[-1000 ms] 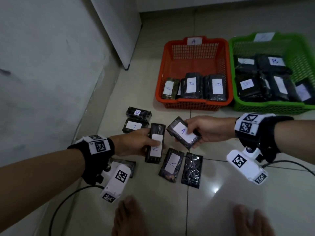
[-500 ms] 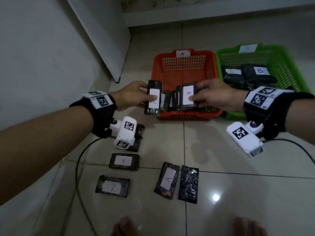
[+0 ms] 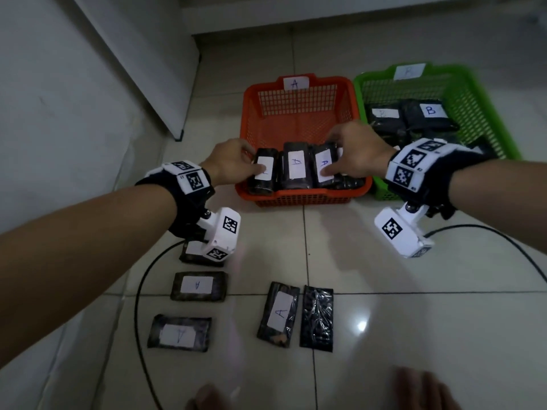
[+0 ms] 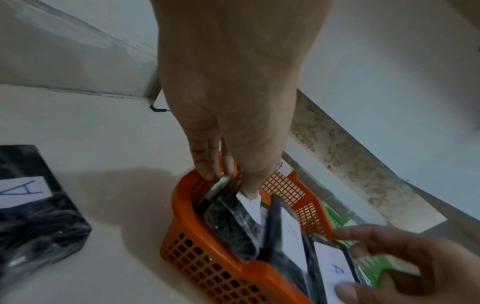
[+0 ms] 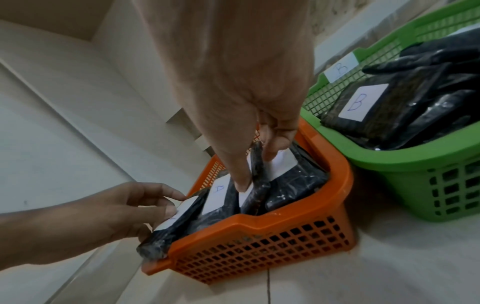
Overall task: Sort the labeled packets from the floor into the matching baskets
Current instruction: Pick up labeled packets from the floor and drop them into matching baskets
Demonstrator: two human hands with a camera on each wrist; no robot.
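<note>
The orange basket [image 3: 302, 199] tagged A stands beside the green basket [image 3: 485, 113] tagged B. My left hand [image 3: 251, 161] pinches a black packet [image 3: 263, 176] by its top edge at the orange basket's left end, thumb on its white label. My right hand [image 3: 337, 155] pinches another black packet [image 3: 324, 167] marked A at the right side of the same basket. Both packets stand on edge in the basket with a third A packet [image 3: 296, 167] between them. The left wrist view shows my left hand [image 4: 228, 179] on its packet [image 4: 233, 224]. My right hand [image 5: 257, 164] grips its packet [image 5: 257, 185].
Several black packets lie on the tiled floor: labelled A ones [image 3: 196, 285] [image 3: 179, 332] [image 3: 279, 313], and one face-down [image 3: 316, 318]. A black cable [image 3: 139, 291] loops past them. The green basket holds B packets [image 3: 429, 113]. A wall runs along the left.
Both hands lifted their packets from above the floor pile, carried them forward and lowered them into the orange basket. The view shifted forward with them.
</note>
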